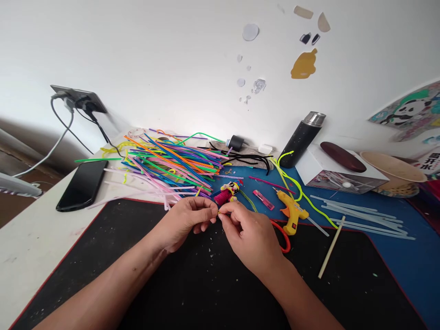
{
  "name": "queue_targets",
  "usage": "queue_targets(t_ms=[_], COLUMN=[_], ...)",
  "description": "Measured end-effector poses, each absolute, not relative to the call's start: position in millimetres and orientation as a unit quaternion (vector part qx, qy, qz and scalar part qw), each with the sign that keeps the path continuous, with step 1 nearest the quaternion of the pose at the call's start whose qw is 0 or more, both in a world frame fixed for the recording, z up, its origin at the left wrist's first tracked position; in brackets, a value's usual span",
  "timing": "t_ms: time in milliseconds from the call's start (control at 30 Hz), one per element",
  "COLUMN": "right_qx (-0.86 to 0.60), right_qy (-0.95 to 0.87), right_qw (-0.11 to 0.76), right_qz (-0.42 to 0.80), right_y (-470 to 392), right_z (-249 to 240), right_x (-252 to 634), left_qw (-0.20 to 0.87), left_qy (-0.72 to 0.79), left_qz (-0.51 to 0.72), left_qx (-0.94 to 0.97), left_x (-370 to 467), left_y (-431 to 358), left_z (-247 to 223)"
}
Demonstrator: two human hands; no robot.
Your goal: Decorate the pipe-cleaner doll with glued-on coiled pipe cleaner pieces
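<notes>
Above the black mat, my left hand (192,217) and my right hand (249,231) meet fingertip to fingertip. Both are closed in a pinch around a tiny yellow piece (219,211), mostly hidden by the fingers. Just behind them lies a small doll-like figure (225,193) with a magenta body, a pale yellow and black head and a bit of blue and red on top. A large heap of colourful pipe cleaners (178,160) spreads behind my left hand. Red-handled scissors (284,238) are partly covered by my right hand.
A yellow glue gun (292,213), pink case (263,200), glue sticks (364,215) and a wooden stick (332,247) lie right. A black phone (82,185) is left. A black flask (302,140), white box (343,172) and bowl (392,165) stand along the wall.
</notes>
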State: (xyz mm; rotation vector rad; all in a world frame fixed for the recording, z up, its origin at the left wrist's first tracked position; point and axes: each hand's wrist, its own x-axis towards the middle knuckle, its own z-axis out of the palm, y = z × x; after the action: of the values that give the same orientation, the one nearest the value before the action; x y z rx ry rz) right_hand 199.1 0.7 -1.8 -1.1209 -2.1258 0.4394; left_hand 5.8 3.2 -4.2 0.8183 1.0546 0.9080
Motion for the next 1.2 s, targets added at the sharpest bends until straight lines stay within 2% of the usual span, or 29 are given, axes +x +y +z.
queue_targets(t_ms=[500,1200], right_qx=[-0.43,-0.421], right_qy=[-0.823,-0.825], right_qw=[0.333,0.335], right_qz=[0.166,0.17], right_y=[0.8,0.6], right_z=[-1.4,1.4], right_x=[199.7,199.5], left_qw=[0.684,0.707], left_qy=[0.485,0.464], left_qz=[0.36,0.386], left_qx=[0.409,0.369], left_x=[-1.5,4.4], left_y=[7.8,5.7], left_z=[0.2,-0.9])
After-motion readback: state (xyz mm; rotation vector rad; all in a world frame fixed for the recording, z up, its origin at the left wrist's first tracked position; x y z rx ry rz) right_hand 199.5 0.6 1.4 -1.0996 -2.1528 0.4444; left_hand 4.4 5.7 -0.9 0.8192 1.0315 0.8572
